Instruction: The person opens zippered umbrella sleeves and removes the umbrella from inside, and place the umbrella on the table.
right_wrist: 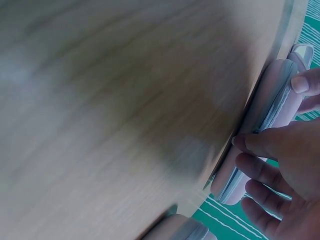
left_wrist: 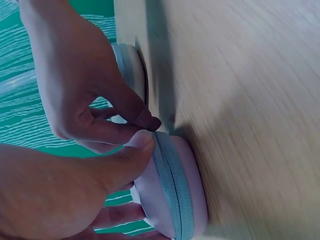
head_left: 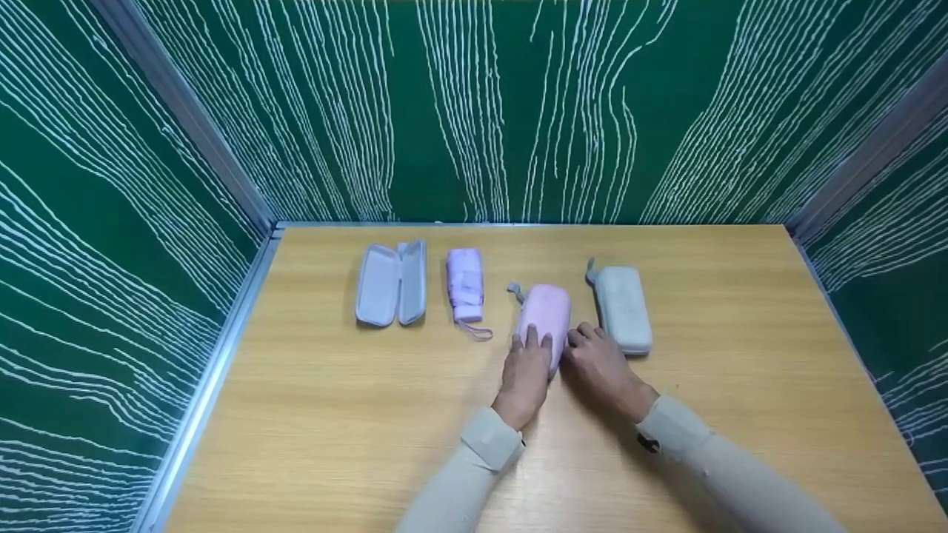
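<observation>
A pink zip case (head_left: pixel 549 302) lies on the table between the two hands, its wrist loop at the far left corner. My left hand (head_left: pixel 524 377) holds it, fingers over the top and thumb against the near end beside the grey zipper (left_wrist: pixel 175 190). At the case's right side, my right hand (head_left: pixel 603 366) has thumb and forefinger pinched together at the zipper, seen closely in the right wrist view. The zipper pull itself is mostly hidden by those fingertips. The zipper's visible stretch near the left thumb looks closed.
Right of the hands lies a closed grey zip case (head_left: pixel 624 307), close to the right hand. To the left are a folded lilac umbrella (head_left: pixel 465 275) with a strap and an opened grey-blue case (head_left: pixel 378 287). Green walls with white lines (head_left: pixel 459 111) enclose the wooden table (head_left: pixel 311 444).
</observation>
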Tool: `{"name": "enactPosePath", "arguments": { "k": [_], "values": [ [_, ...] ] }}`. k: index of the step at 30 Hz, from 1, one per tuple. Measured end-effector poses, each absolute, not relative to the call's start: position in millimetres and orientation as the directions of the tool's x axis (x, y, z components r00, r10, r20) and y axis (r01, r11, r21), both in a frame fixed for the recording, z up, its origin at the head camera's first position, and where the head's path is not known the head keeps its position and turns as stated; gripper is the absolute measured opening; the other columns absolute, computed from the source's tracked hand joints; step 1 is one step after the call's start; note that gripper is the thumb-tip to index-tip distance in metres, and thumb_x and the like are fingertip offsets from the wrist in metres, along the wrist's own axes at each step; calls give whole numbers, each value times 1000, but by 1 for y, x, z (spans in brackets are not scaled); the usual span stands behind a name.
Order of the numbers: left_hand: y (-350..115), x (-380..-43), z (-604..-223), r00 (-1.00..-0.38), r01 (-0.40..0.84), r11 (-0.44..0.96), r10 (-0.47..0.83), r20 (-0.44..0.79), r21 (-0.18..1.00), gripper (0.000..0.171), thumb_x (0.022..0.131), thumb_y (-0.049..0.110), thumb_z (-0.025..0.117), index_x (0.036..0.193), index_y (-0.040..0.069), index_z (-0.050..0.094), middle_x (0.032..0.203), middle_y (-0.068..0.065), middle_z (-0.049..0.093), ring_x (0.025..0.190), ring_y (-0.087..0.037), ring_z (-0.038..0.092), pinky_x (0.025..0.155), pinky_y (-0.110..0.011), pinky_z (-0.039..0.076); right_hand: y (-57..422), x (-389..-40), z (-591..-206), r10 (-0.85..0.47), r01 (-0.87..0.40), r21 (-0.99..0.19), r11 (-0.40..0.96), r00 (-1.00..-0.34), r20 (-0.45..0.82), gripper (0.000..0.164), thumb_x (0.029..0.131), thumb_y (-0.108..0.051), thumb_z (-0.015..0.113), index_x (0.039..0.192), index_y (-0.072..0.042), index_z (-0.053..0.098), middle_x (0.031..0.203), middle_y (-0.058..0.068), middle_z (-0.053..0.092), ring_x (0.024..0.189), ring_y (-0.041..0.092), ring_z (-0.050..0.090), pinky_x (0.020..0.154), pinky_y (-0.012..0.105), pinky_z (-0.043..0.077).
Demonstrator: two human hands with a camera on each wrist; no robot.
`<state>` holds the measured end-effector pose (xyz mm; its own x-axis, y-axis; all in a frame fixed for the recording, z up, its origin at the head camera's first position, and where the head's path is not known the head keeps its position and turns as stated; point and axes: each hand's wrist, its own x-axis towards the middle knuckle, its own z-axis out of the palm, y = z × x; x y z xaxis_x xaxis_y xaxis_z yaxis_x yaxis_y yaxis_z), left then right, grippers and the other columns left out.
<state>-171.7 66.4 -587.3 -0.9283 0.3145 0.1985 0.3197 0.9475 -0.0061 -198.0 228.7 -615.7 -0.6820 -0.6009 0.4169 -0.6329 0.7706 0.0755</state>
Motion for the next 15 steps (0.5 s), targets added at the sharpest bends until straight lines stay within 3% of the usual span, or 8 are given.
{"name": "enactPosePath", "arguments": {
  "k": [10, 15],
  "values": [
    [72, -170, -590, -926, 289, 955, 298, 231, -72, 49, 91, 29, 80, 137, 15, 70, 136, -15, 66, 107, -29, 69, 81, -29, 61, 229, -192, -615, -604, -635, 64, 770, -692, 395, 15, 81, 10, 77, 93, 2, 79, 93, 17, 69, 88, 34, 61, 70, 47, 56],
    [76, -169, -591, -935, 262, 963, 269, 229, -62, 49, 92, 26, 79, 138, 14, 70, 137, -16, 65, 108, -31, 69, 78, -28, 60, 229, -189, -615, -602, -638, 46, 769, -697, 390, 13, 81, 11, 77, 92, 4, 79, 92, 17, 69, 87, 34, 62, 70, 46, 56]
  ]
}}
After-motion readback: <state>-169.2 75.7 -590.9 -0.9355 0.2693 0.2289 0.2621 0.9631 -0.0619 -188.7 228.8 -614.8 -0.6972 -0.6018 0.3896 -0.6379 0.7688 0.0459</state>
